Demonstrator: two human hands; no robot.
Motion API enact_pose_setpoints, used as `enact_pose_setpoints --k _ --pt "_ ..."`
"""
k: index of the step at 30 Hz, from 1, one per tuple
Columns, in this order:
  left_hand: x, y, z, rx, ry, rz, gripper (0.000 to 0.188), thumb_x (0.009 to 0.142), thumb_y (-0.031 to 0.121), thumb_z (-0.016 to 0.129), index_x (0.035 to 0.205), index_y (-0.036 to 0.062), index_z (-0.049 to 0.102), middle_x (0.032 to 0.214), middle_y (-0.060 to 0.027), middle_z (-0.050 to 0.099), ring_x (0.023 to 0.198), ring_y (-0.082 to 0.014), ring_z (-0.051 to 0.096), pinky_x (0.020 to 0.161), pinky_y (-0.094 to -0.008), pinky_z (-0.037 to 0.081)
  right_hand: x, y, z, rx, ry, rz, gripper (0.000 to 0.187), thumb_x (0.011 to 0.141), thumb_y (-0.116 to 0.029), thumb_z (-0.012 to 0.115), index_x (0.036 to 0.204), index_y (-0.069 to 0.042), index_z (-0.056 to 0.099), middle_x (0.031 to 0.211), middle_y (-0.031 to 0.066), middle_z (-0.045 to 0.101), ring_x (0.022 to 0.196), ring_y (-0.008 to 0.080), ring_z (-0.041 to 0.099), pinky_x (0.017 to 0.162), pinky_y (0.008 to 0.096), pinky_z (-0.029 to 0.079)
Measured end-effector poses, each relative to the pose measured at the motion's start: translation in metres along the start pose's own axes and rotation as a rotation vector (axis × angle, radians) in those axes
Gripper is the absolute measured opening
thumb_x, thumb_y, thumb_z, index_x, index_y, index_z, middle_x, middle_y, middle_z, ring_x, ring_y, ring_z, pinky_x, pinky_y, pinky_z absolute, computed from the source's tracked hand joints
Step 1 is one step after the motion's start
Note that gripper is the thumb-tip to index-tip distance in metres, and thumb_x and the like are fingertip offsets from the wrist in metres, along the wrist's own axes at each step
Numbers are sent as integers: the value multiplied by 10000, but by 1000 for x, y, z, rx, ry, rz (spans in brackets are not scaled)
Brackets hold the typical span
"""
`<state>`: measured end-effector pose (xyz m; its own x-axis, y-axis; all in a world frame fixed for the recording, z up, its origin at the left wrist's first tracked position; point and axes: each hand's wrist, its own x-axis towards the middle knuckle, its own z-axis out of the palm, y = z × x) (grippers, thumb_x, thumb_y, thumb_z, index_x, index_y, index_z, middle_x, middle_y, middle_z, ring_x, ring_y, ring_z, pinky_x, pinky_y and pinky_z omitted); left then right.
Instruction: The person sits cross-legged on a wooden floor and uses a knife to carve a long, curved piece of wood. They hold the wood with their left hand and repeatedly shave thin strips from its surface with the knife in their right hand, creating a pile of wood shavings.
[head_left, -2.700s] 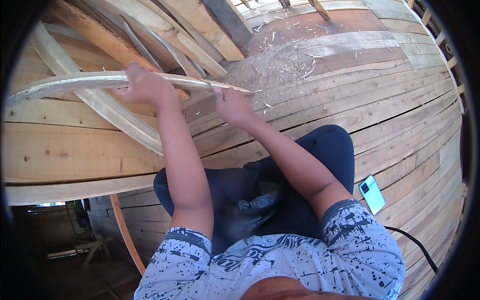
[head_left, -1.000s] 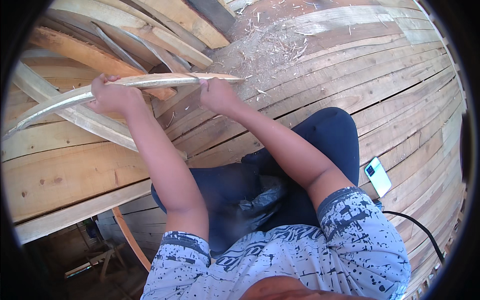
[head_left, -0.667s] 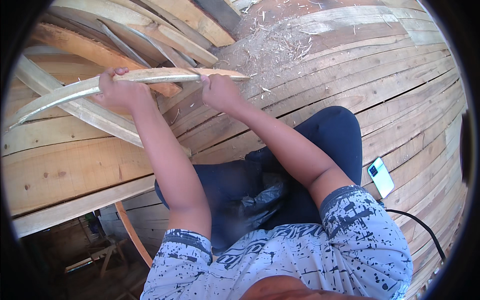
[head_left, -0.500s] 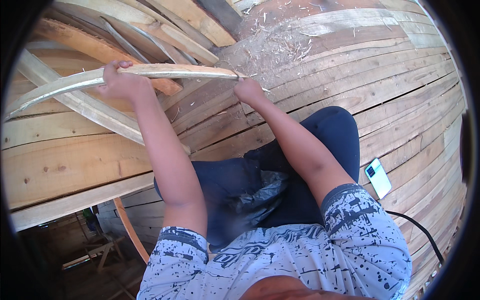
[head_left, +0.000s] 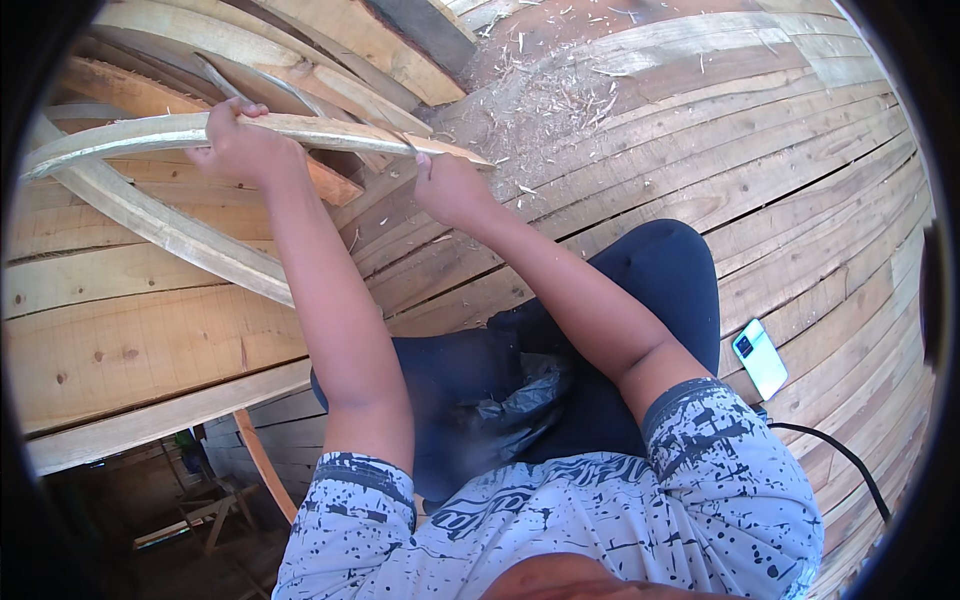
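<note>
A long, pale wooden strip (head_left: 340,134) looks bowed and runs from the far left to the middle of the view. My left hand (head_left: 245,148) is closed around it, the thumb and fingertips showing over its upper edge. Near the strip's right end, my right hand (head_left: 455,190) is a closed fist. From that fist a thin dark blade, seemingly a knife (head_left: 407,142), lies across the strip; its handle is hidden in my fingers. The strip's tip reaches out past this hand to the right.
More boards (head_left: 330,65) are piled at the upper left, and another curved strip (head_left: 165,225) lies below mine. Wood shavings (head_left: 565,105) litter the plank floor. A light-coloured phone (head_left: 762,362) and a black cable (head_left: 845,455) are on my right. An opening (head_left: 150,510) drops away at lower left.
My right hand has slid left along the strip with the blade, away from its tip. The strip's left part has risen a little, and my left hand keeps its grip.
</note>
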<state>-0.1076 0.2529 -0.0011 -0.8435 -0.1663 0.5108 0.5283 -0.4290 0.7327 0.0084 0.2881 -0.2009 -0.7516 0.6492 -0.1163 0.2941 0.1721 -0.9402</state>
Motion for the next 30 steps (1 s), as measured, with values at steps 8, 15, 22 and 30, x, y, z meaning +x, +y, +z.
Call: enact_pose_setpoints --k 8,15,22,30 --pt "6 -4 1 -26 -102 21 261 732 -89 536 957 -38 414 721 -114 503 541 -177 466 514 -312 395 -7 -1 -19 -16 -125 37 470 1015 -275 375 1017 94 665 957 326 666 960 458 658 863 518 514" --pt "4 -2 8 111 8 -36 373 798 -36 561 1139 -88 417 872 -158 572 616 -197 527 541 -342 438 7 78 15 -68 72 165 504 1018 -325 391 928 84 671 907 323 666 908 487 647 853 536 500" --pt "-17 14 13 338 112 -40 468 854 39 565 1254 -124 384 1162 -251 549 975 -324 616 800 -403 540 1 3 9 18 3 -48 509 1016 -331 380 956 82 672 908 326 664 887 491 646 832 536 511" --pt "-10 3 14 279 121 100 458 837 11 564 1237 -134 394 1098 -274 564 953 -297 607 855 -384 503 -5 -9 -11 19 -90 63 501 1027 -314 358 1010 96 645 900 319 662 834 486 656 817 541 514"
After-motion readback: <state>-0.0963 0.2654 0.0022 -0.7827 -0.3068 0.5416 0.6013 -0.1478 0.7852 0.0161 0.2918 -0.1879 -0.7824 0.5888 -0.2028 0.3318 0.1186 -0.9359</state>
